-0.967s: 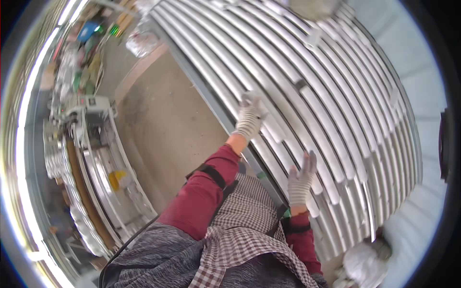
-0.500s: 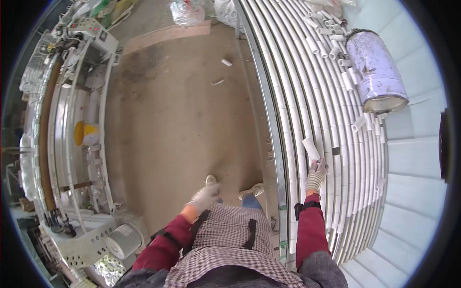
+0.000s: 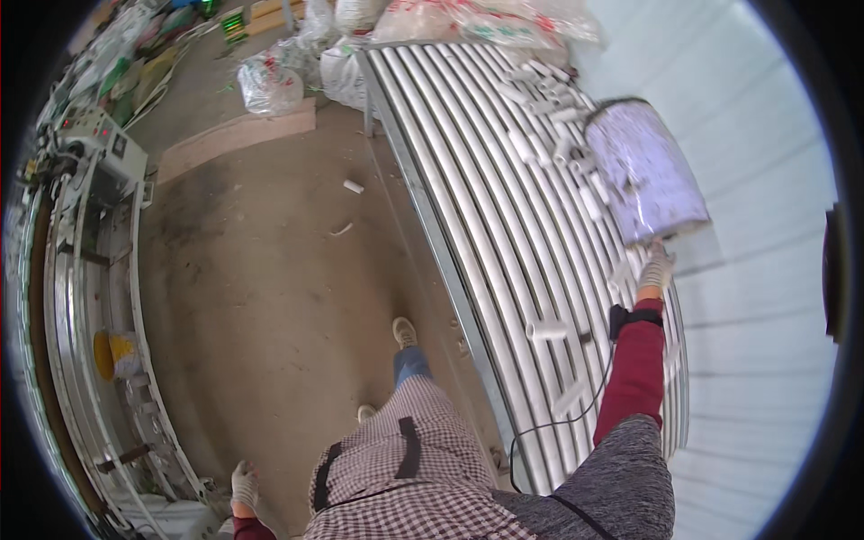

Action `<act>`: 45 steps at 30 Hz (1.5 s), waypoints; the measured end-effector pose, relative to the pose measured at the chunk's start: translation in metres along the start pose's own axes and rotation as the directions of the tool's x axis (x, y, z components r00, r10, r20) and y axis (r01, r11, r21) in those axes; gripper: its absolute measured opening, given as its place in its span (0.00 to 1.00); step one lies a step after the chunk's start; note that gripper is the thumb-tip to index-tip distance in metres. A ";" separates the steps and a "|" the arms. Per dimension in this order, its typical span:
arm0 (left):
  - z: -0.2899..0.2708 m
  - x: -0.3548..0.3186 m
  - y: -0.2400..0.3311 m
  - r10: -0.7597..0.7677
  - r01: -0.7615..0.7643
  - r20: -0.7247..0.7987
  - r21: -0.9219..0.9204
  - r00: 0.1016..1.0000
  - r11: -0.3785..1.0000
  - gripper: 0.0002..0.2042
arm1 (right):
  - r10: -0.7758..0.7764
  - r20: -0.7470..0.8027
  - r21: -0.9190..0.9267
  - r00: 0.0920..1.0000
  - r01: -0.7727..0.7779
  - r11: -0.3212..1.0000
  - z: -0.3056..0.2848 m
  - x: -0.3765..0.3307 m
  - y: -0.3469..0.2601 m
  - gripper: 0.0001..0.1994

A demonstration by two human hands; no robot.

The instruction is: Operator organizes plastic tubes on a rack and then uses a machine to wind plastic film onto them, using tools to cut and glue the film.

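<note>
My gloved right hand [image 3: 659, 267] reaches far out over the rows of white tubes [image 3: 490, 243]. Its fingertips come up to the near rim of a scuffed lavender drum [image 3: 643, 171], which lies on its side. Blur and overlap hide whether the fingers grip that rim or a tube beside it. A loose white tube [image 3: 619, 275] lies just left of this hand. Nearer to me, another short tube [image 3: 546, 330] rests across the rows. Down at the lower left, my gloved left hand [image 3: 244, 486] hangs with fingers loosely extended and nothing visible in it.
More short tubes [image 3: 549, 90] are heaped beyond the drum. A metal rail [image 3: 432, 234] edges the rack. To the left stands a long machine frame [image 3: 148, 360] with a control box [image 3: 103, 144]. Plastic bags [image 3: 270, 85] sit at the back. One tube [image 3: 353, 186] lies on the floor.
My right hand has left the tube on the rows and stretched forward and right to the drum. The left hand has swung out to the lower left. The whole view has shifted.
</note>
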State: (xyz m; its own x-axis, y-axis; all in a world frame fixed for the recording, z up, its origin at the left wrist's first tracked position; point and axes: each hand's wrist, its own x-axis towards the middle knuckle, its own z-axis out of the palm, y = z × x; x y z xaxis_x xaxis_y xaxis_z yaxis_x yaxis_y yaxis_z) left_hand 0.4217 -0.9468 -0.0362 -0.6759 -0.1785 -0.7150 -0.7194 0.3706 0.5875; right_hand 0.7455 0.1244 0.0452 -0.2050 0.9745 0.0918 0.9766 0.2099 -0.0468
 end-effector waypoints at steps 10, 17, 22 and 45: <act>0.135 0.007 0.125 -0.102 0.027 0.217 0.323 0.971 0.946 0.16 | 0.026 -0.177 0.475 0.984 0.062 0.878 -0.145 0.192 -0.060 0.34; 0.178 0.066 0.238 0.204 -0.204 0.084 -0.009 0.975 0.979 0.20 | -0.153 -0.351 0.196 0.924 0.232 0.953 -0.301 0.077 -0.447 0.31; 0.217 0.117 0.384 0.439 -0.413 0.037 -0.271 0.898 0.869 0.20 | -0.669 -0.004 0.688 0.743 0.488 0.537 -0.376 -0.051 -0.565 0.31; 0.362 0.321 0.371 -0.338 0.277 0.269 -0.961 0.902 -0.027 0.18 | -0.838 -0.207 0.959 -0.505 0.066 -0.276 0.244 -0.300 -0.965 0.08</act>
State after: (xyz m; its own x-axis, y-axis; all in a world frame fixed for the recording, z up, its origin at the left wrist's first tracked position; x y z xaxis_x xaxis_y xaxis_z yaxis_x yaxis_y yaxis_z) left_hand -0.0042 -0.5368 -0.1849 -0.3235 -0.0407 -0.9454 -0.3214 -0.9349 0.1502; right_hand -0.1512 -0.3509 -0.1802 -0.7010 -0.6849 0.1986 -0.3455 0.0826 -0.9348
